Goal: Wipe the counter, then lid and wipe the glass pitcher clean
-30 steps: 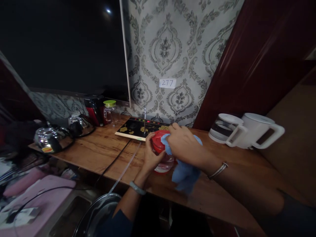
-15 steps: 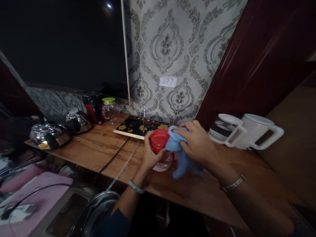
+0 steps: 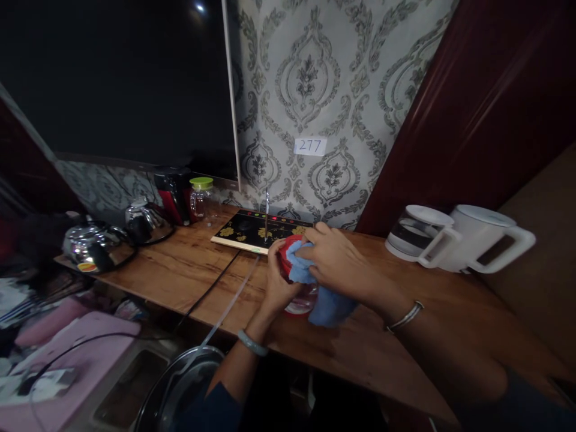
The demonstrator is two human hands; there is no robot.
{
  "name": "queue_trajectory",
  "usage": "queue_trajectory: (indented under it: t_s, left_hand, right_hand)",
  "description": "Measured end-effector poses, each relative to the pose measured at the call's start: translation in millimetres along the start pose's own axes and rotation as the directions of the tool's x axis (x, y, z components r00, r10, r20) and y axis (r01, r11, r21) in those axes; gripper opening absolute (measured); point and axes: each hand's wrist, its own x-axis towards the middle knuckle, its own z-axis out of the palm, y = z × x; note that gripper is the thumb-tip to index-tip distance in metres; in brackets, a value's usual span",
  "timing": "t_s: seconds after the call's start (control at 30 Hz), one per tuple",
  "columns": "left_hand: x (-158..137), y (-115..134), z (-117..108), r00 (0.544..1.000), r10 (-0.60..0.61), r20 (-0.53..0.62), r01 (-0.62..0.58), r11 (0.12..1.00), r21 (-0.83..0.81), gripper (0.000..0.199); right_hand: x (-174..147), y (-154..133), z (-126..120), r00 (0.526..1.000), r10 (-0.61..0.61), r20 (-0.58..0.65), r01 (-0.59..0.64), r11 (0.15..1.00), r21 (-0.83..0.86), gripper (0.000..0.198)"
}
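A clear jug (image 3: 305, 298) with a red lid (image 3: 285, 249) stands near the front edge of the wooden counter. My left hand (image 3: 279, 282) wraps round its upper left side, fingers closed at the lid. In my right hand (image 3: 338, 259) is a blue cloth (image 3: 332, 307), bunched under the fingertips and pressed on top of the lid. The rest of the cloth hangs down at the jug's right side. Hands and cloth hide much of the lid and the jug's body.
Behind the jug lies a black induction cooktop (image 3: 245, 227) with a thin spout rising by it. Steel kettles (image 3: 94, 246) and a green-lidded jug (image 3: 202, 201) stand left. White-handled pitchers (image 3: 481, 237) stand right. A steel pot (image 3: 189, 378) sits below the wooden counter (image 3: 180, 264).
My right hand has moved left with the blue cloth, from the lid's right edge onto its top, covering more of it. My left hand keeps its hold. The view has shifted slightly.
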Motion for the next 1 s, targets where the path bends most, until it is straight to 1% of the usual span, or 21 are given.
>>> queue_trajectory:
  t_s: [0.1,0.2,0.27,0.3,0.37,0.43,0.47,0.5,0.57,0.63,0.67,0.73,0.8,0.9,1.0]
  left_hand:
    - [0.4,-0.3,-1.8,1.0,0.008,0.011,-0.008,0.999,0.035,0.075]
    - [-0.4,-0.4,-3.3,1.0,-0.006,0.028,0.005,0.999,0.052,0.077]
    - [-1.5,-1.4,-3.4,0.999,-0.021,0.035,0.019,0.999,0.047,0.079]
    - [-2.0,-2.1,-3.2,0.999,-0.034,0.033,0.032,0.998,0.047,0.082]
    - [-2.6,-3.1,-2.4,0.998,-0.06,0.022,0.059,0.997,0.04,0.091]
    - [-2.5,-3.1,-1.4,0.996,-0.082,0.02,0.082,0.997,0.017,0.103]
    - [-2.3,-2.7,-1.0,0.996,-0.086,0.023,0.086,0.996,0.002,0.108]
    - [-2.0,-2.3,-0.6,0.996,-0.085,0.03,0.085,0.996,-0.012,0.112]
    - [-2.0,-2.0,-0.2,0.995,-0.091,0.043,0.092,0.995,-0.026,0.115]
    - [-2.7,-2.8,-0.2,0.993,-0.111,0.037,0.112,0.993,-0.023,0.116]
    - [-3.2,-3.7,-0.4,0.991,-0.127,0.033,0.127,0.992,-0.015,0.117]
    - [-4.1,-5.4,-1.0,0.988,-0.149,0.029,0.149,0.989,0.006,0.119]
    - [-4.6,-6.3,-1.8,0.987,-0.156,0.035,0.155,0.988,0.015,0.118]
    - [-4.2,-5.1,-2.0,0.984,-0.169,0.052,0.17,0.985,-0.009,0.116]
    - [-2.9,-3.0,-1.0,0.984,-0.165,0.058,0.168,0.985,-0.042,0.118]
  right_hand:
    - [-7.9,13.0,0.7,0.999,0.04,0.023,-0.04,0.999,0.005,0.02]
    - [-18.6,26.6,3.3,0.995,0.086,0.046,-0.088,0.995,0.054,0.025]
    - [-25.2,32.8,3.3,0.993,0.113,0.025,-0.115,0.991,0.064,0.029]
    - [-27.3,34.5,2.3,0.992,0.129,-0.006,-0.129,0.99,0.056,0.03]
    - [-27.4,34.5,-1.6,0.981,0.166,-0.104,-0.163,0.986,0.033,0.033]
    - [-20.2,30.0,-6.0,0.963,0.18,-0.2,-0.179,0.984,0.027,0.037]
    - [-13.8,26.3,-7.3,0.957,0.18,-0.229,-0.178,0.984,0.027,0.038]
    - [-5.8,21.9,-7.6,0.956,0.174,-0.235,-0.172,0.985,0.027,0.038]
    - [12.8,11.8,-4.7,0.972,0.151,-0.18,-0.15,0.988,0.02,0.035]
    - [30.5,2.1,1.6,0.992,0.114,-0.05,-0.113,0.994,0.013,0.029]
    - [37.5,-1.9,5.0,0.994,0.105,0.005,-0.105,0.994,0.01,0.026]
    - [45.7,-6.8,10.5,0.995,0.07,0.073,-0.07,0.998,0.0,0.022]
    - [46.1,-7.8,13.1,0.997,0.02,0.078,-0.02,1.0,-0.004,0.02]
    - [37.5,-4.7,13.1,0.996,-0.088,0.019,0.088,0.996,0.016,0.019]
    - [27.5,-0.5,11.7,0.983,-0.18,-0.044,0.183,0.98,0.078,0.022]
